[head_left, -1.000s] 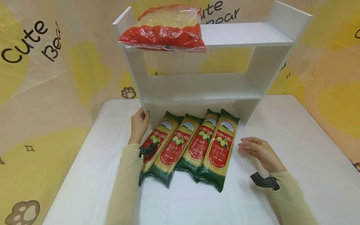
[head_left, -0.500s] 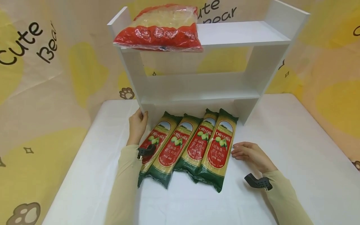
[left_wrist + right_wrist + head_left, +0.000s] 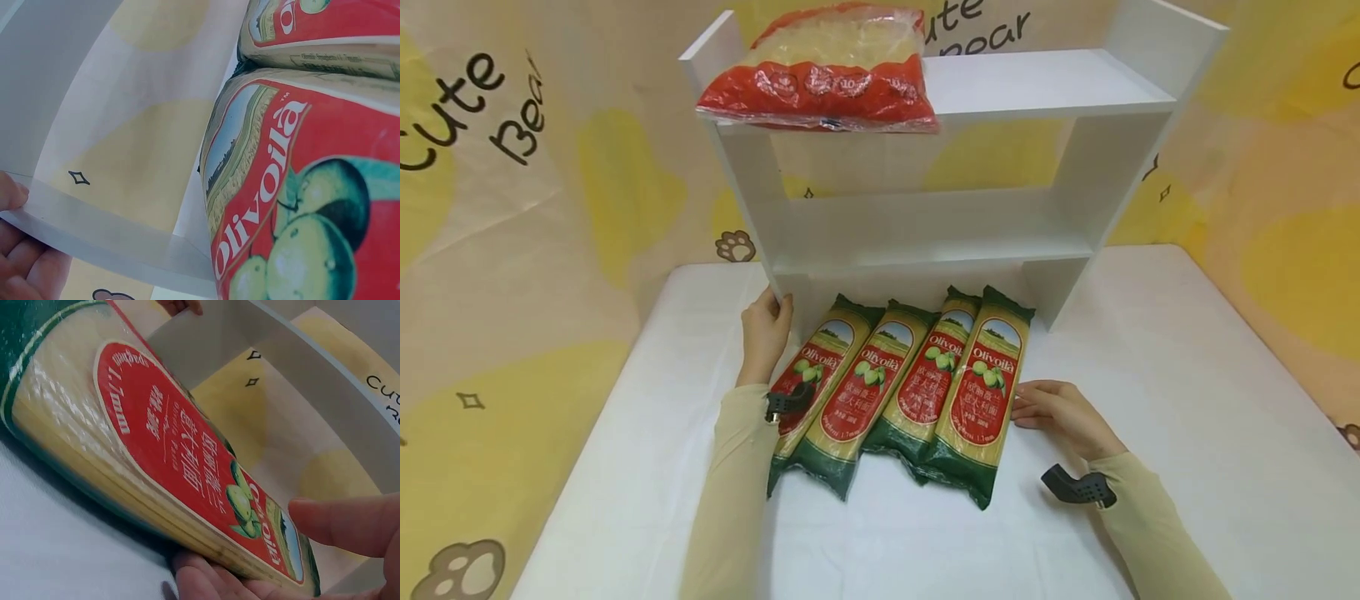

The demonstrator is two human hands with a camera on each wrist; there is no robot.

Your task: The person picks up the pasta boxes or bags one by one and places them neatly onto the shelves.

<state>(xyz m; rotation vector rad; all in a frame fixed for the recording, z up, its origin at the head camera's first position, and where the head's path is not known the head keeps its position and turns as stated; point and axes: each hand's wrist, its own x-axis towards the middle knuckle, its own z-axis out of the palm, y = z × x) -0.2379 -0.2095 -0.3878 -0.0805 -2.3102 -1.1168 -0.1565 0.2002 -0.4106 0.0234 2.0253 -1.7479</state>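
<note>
Four-sided white shelf unit (image 3: 880, 229) stands at the back of the table. My left hand (image 3: 765, 337) pinches the lower front edge of its left side panel, thumb inside and fingers outside in the left wrist view. Several green, gold and red spaghetti packs (image 3: 868, 379) lie slanted side by side under the lowest shelf, partly overlapping. My right hand (image 3: 1063, 414) is beside the rightmost spaghetti pack (image 3: 981, 400). In the right wrist view its fingertips (image 3: 200, 578) touch that pack's long edge, while the thumb (image 3: 337, 522) is raised over the pack, apart from it.
A red and clear bag (image 3: 820, 71) of pale yellow contents lies on the top shelf's left end, overhanging its front edge. The white-covered table (image 3: 910, 550) extends in front. A patterned cloth backdrop (image 3: 550, 208) surrounds the table.
My right hand has moved left, from apart to touching the rightmost spaghetti pack's edge. The left hand keeps its hold on the panel. The head view has shifted slightly.
</note>
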